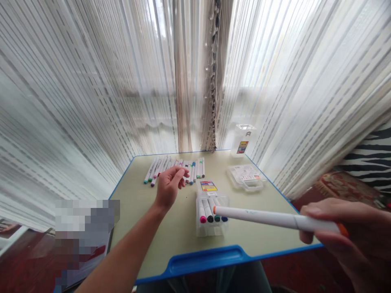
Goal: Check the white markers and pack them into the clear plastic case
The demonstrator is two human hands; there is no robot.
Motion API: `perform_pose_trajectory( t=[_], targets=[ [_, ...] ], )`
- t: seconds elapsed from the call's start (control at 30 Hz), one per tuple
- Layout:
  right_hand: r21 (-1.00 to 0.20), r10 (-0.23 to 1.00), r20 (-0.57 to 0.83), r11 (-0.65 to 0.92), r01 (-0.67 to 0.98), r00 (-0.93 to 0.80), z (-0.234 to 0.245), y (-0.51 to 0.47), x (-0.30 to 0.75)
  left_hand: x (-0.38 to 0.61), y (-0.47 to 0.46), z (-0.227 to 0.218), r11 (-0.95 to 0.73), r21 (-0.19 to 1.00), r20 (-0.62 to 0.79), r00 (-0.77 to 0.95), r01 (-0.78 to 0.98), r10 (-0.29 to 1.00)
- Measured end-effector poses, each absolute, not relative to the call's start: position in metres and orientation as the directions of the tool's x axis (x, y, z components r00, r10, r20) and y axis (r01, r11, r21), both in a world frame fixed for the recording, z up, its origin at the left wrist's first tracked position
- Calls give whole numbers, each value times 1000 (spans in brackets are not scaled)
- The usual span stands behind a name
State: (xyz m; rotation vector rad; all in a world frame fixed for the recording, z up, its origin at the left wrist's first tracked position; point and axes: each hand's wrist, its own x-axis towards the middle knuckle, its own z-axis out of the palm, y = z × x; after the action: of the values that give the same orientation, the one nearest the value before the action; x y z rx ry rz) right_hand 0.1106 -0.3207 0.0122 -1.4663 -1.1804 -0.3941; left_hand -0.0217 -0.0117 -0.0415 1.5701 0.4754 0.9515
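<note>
My right hand (351, 238) grips a white marker with orange caps (269, 217), held level and pointing left over a clear plastic marker case (210, 219). That case lies on the table with several markers in it, coloured caps toward me. My left hand (169, 185) reaches out over the table, fingers loosely curled with nothing in them, right beside a row of loose markers (174, 169) lying at the far side of the table.
The small beige table has a blue rim (207, 258). A clear lid or case (246, 177) lies at the back right and another clear box (242, 140) stands at the far corner. Striped curtains surround the table. A zebra-patterned fabric (369, 154) is at the right.
</note>
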Motion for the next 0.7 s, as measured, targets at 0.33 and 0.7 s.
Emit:
perform_pose_trajectory(
  t=[0.33, 0.7],
  targets=[
    [-110, 624, 779, 231, 967, -60, 28, -293, 85, -21, -10, -44, -267, 945, 328, 582, -190, 744],
    [183, 650, 692, 263, 947, -314, 21, -259, 71, -21, -8, -45, -274, 944, 329, 593, -184, 735]
  ],
)
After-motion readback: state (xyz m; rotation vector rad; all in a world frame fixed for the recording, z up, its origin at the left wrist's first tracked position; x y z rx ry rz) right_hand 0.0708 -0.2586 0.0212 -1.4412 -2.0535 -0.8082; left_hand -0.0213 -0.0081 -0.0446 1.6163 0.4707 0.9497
